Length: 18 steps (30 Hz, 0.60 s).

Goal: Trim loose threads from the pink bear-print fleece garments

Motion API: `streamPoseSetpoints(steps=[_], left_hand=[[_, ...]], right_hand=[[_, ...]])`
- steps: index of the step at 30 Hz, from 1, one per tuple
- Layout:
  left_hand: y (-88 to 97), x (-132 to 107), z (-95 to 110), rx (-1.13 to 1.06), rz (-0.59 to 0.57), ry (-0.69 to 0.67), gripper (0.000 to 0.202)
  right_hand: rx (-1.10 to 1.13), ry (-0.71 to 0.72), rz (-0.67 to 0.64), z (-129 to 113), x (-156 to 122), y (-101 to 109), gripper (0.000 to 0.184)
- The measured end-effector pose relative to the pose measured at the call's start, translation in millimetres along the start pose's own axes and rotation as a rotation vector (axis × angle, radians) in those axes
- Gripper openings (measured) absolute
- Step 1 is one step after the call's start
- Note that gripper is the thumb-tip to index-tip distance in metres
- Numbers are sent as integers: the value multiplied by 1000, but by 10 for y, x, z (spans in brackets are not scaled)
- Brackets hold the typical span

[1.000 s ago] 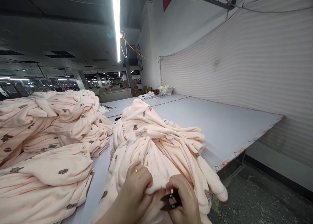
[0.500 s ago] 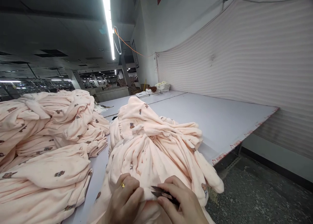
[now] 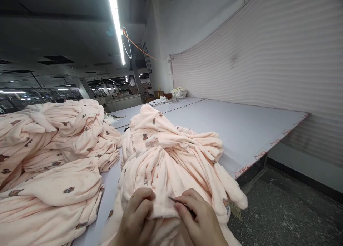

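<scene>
Left of the hands I see a pink pile (image 3: 53,149). Here's my left hand (image 3: 139,210), curled tight on the cloth (image 3: 166,174) heaped just ahead of both hands. My right hand (image 3: 197,213) grips dark snips (image 3: 173,200), tip pointing left; worktop (image 3: 246,128) ahead, rightward.

Pale pink fleece garment (image 3: 166,171), brown animal print, heaped in folds on table (image 3: 230,121). Dark snips (image 3: 173,200) by its near edge, tip pointing left.
</scene>
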<state>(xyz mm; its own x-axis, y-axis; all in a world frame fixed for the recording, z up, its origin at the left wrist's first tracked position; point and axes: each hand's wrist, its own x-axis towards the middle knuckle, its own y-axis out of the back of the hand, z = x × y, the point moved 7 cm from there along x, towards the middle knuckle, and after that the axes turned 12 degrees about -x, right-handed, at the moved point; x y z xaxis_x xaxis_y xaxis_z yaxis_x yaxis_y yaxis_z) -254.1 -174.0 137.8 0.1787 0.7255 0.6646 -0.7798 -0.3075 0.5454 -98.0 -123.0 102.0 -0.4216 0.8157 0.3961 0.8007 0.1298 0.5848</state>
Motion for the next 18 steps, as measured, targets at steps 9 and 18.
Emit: streamPoseSetpoints(steps=[9, 18], left_hand=[[236, 373, -306, -326, 34, 443, 11], [256, 477, -335, -199, -234, 507, 17]], right_hand=[[211, -326, 127, 513, -57, 10, 28], [518, -398, 81, 734, -87, -29, 35]])
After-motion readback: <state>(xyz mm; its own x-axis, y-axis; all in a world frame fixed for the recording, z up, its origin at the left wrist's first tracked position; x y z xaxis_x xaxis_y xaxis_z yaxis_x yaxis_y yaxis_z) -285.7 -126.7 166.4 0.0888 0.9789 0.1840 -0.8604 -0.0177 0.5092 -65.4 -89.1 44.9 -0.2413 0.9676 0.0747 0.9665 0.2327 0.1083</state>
